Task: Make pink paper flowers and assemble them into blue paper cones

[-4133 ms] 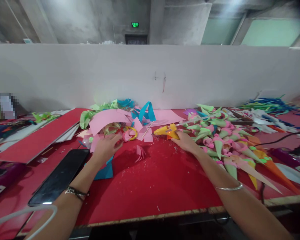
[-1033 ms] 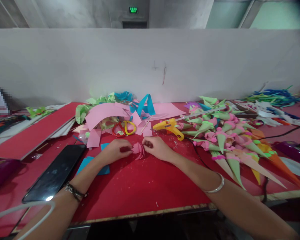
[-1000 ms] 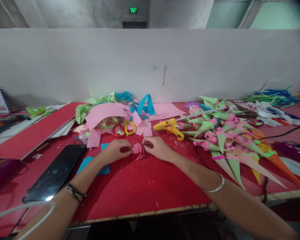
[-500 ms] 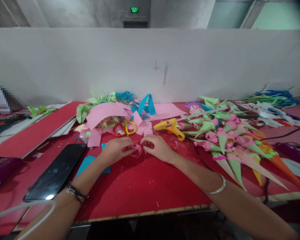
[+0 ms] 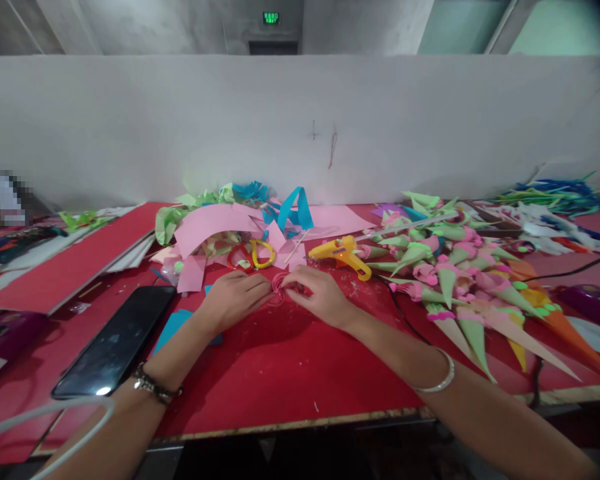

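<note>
Between my two hands, just above the red tabletop (image 5: pixel 300 373), is a small pink piece of thin curled paper strips (image 5: pixel 277 288). My left hand (image 5: pixel 237 293) pinches its left side, fingers pressed together. From the right, my right hand (image 5: pixel 317 293) grips it between thumb and bent fingers. Fingertips partly hide the piece. Behind the hands lie scissors (image 5: pixel 263 255) with red and yellow handles. A yellow glue gun (image 5: pixel 343 255) rests beyond my right hand. Blue paper (image 5: pixel 174 329) lies partly under my left forearm.
Paper cones (image 5: pixel 447 280) in green, pink and orange are heaped at the right. A black phone (image 5: pixel 117 340) lies at the left. Pink paper sheets (image 5: pixel 215 223) and crumpled scraps line the back, below a pale partition (image 5: pixel 205 120). A dark cord (image 5: pixel 403 317) trails from the glue gun.
My left fingers have shifted slightly over the pink curled strips, which now look flatter and more bunched. Both hands remain in nearly the same place.
</note>
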Motion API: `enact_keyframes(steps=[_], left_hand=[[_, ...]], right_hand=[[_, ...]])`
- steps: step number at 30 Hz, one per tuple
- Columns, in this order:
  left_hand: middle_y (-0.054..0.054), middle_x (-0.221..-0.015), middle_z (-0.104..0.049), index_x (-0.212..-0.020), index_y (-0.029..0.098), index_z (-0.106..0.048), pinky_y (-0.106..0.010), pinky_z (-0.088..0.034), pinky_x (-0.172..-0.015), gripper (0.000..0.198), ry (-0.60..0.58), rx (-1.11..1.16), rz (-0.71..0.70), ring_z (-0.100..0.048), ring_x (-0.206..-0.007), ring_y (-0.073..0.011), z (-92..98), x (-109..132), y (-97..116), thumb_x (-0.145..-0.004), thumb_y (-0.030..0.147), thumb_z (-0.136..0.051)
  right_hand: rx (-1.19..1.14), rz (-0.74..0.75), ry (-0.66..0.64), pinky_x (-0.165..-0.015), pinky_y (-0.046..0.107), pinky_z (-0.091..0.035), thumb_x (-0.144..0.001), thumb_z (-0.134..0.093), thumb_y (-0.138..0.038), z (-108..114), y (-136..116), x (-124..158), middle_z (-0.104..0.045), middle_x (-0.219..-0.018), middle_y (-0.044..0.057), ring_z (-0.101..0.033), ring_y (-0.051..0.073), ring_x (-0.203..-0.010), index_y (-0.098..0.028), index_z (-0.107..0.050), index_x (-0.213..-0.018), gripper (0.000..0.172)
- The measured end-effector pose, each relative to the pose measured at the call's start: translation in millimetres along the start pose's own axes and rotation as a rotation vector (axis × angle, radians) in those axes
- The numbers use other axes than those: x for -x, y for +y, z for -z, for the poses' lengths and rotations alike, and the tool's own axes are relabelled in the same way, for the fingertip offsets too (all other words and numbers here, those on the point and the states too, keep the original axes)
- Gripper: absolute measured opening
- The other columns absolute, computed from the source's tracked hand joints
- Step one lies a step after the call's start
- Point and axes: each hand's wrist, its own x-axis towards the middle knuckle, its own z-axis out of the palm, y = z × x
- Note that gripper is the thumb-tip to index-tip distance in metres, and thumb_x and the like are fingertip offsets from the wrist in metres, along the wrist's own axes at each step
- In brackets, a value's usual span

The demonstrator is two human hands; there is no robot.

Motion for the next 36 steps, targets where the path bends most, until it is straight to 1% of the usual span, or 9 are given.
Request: enact_keyframes(steps=[5, 10, 17, 22, 26, 28, 32, 36], left_hand=[[-0.002, -0.07, -0.059, -0.073, 0.017, -0.058, -0.023, -0.039, -0.064, 0.038, 0.026, 0.045, 0.019, -0.051, -0.062, -0.0091, 4.6, -2.5, 1.5, -0.089, 0.028, -0.026], [-0.002, -0.069, -0.06, -0.072, 0.017, -0.058, -0.022, -0.038, -0.06, 0.036, 0.044, 0.027, 0.023, -0.051, -0.061, -0.0094, 5.4, -2.6, 2.1, -0.089, 0.028, -0.028], [-0.002, -0.074, -0.062, -0.075, 0.016, -0.057, -0.023, -0.037, -0.06, 0.032, 0.064, 0.008, -0.013, -0.054, -0.063, -0.0105, 4.4, -0.2, 1.2, -0.089, 0.026, -0.031], [-0.003, -0.074, -0.063, -0.077, 0.016, -0.057, -0.024, -0.038, -0.06, 0.03, 0.071, 0.01, -0.034, -0.054, -0.063, -0.0108, 4.9, 0.1, 1.8, -0.089, 0.024, -0.031], [-0.003, -0.08, -0.064, -0.081, 0.016, -0.056, -0.024, -0.038, -0.06, 0.021, 0.117, -0.039, -0.074, -0.055, -0.065, -0.0115, 6.6, 1.4, 1.6, -0.087, 0.02, -0.036], [-0.003, -0.084, -0.065, -0.084, 0.016, -0.055, -0.024, -0.039, -0.061, 0.019, 0.143, -0.058, -0.097, -0.056, -0.069, -0.0124, 7.8, 2.2, 1.1, -0.086, 0.017, -0.037], [-0.004, -0.085, -0.066, -0.086, 0.015, -0.055, -0.025, -0.042, -0.064, 0.02, 0.194, -0.077, -0.129, -0.058, -0.073, -0.0131, 9.5, 2.3, 0.2, -0.086, 0.016, -0.035], [-0.004, -0.082, -0.066, -0.082, 0.014, -0.056, -0.025, -0.042, -0.061, 0.019, 0.189, -0.084, -0.126, -0.058, -0.07, -0.0136, 9.3, 1.1, 0.6, -0.086, 0.016, -0.037]], right_hand=[[0.002, -0.011, 0.006, -0.061, 0.022, -0.039, -0.08, -0.048, -0.021, 2.7, -2.7, 0.0, -0.054, -0.072, 0.001, -0.049, 0.011, -0.063, -0.019, -0.057, -0.077, 0.009], [-0.04, 0.03, 0.012, -0.066, 0.024, -0.041, -0.08, -0.048, -0.018, 3.5, -3.2, 0.2, -0.056, -0.074, 0.002, -0.052, 0.012, -0.071, -0.019, -0.057, -0.074, 0.01], [-0.04, 0.062, 0.012, -0.065, 0.023, -0.041, -0.079, -0.049, -0.016, 3.5, -3.2, 0.4, -0.055, -0.072, 0.002, -0.052, 0.012, -0.069, -0.019, -0.056, -0.072, 0.011], [-0.012, 0.085, 0.014, -0.065, 0.023, -0.041, -0.08, -0.048, -0.018, 3.7, -3.2, 0.1, -0.055, -0.072, 0.002, -0.051, 0.012, -0.069, -0.019, -0.056, -0.072, 0.011], [0.104, 0.035, 0.059, -0.065, 0.023, -0.04, -0.08, -0.049, -0.021, 3.9, -1.3, 1.0, -0.055, -0.071, 0.001, -0.051, 0.012, -0.069, -0.019, -0.056, -0.074, 0.009], [0.186, 0.043, 0.069, -0.066, 0.024, -0.04, -0.08, -0.049, -0.022, 4.2, 0.1, 1.4, -0.056, -0.072, 0.002, -0.051, 0.013, -0.071, -0.018, -0.056, -0.075, 0.009], [0.333, 0.135, 0.045, -0.067, 0.024, -0.04, -0.082, -0.045, -0.022, 5.5, 1.1, 1.8, -0.059, -0.075, 0.004, -0.051, 0.014, -0.073, -0.017, -0.057, -0.077, 0.013], [0.424, 0.239, 0.03, -0.065, 0.023, -0.04, -0.085, -0.042, -0.021, 6.9, -0.7, 2.0, -0.059, -0.071, 0.004, -0.051, 0.013, -0.07, -0.016, -0.058, -0.072, 0.021]])
